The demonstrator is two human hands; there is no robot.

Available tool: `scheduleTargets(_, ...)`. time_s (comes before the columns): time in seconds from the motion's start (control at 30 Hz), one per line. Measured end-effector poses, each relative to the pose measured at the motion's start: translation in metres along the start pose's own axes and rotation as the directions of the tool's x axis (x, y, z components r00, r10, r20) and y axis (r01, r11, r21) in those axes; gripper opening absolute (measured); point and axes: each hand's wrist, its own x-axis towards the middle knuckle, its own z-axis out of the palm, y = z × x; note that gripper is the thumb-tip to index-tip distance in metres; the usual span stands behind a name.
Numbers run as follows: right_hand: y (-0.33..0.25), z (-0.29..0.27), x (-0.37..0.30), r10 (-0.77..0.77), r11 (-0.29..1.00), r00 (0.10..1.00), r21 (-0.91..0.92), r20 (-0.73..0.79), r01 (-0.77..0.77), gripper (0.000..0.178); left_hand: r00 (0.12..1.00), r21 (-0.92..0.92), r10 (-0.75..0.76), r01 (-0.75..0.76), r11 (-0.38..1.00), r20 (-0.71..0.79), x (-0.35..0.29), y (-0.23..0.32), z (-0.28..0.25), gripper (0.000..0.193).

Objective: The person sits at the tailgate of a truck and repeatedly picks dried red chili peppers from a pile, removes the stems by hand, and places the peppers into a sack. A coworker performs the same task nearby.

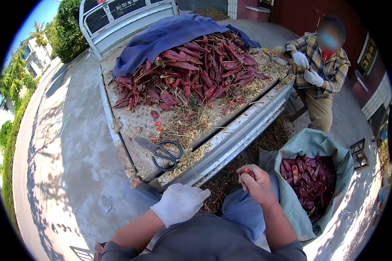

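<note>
Peppers (pixel 204 65): one heap | scissors (pixel 154 148): one pair | sack (pixel 311 141): one

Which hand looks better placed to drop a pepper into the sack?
Probably the right hand: it holds what looks like red pepper and is nearer the sack. The gloved left hand is farther off, with no pepper visible in it.

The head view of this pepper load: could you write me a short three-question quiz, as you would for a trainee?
1. True or false: both of the camera wearer's hands are gloved.
2. Which tool lies on the truck bed: (a) hammer, (b) scissors, (c) saw?
3. Fill in: the pale green sack stands on the wearer's ____ side.

Key:
1. False: the left hand is gloved; the right hand, holding a red piece, is bare.
2. b
3. right
</note>
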Motion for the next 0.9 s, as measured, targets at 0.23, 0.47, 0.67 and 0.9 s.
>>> scheduleTargets(0.23, 0.051, -0.176, -0.039, -0.281, 0.603, 0.854, -0.773, -0.438, -0.198, 0.030, 0.923, -0.045, -0.284, 0.282, 0.958, -0.261, 0.005, -0.086, -0.025, 0.022)
scheduleTargets(0.47, 0.070, -0.241, -0.081, -0.449, 0.285, 0.795, -0.909, -0.408, -0.305, 0.040, 0.688, -0.045, -0.585, 0.631, 0.775, -0.429, 0.069, -0.196, -0.071, 0.028)
scheduleTargets(0.67, 0.063, -0.185, -0.068, -0.318, 0.647, 0.823, -0.742, -0.470, -0.174, 0.022, 0.702, -0.026, -0.573, 0.623, 0.782, -0.422, 0.082, -0.236, -0.057, 0.032)
scheduleTargets(0.9, 0.060, -0.114, -0.025, -0.284, 0.782, 0.900, -0.623, -0.330, 0.019, 0.016, 0.650, -0.359, -0.677, 0.575, 0.735, -0.344, 0.049, -0.204, -0.060, 0.038)
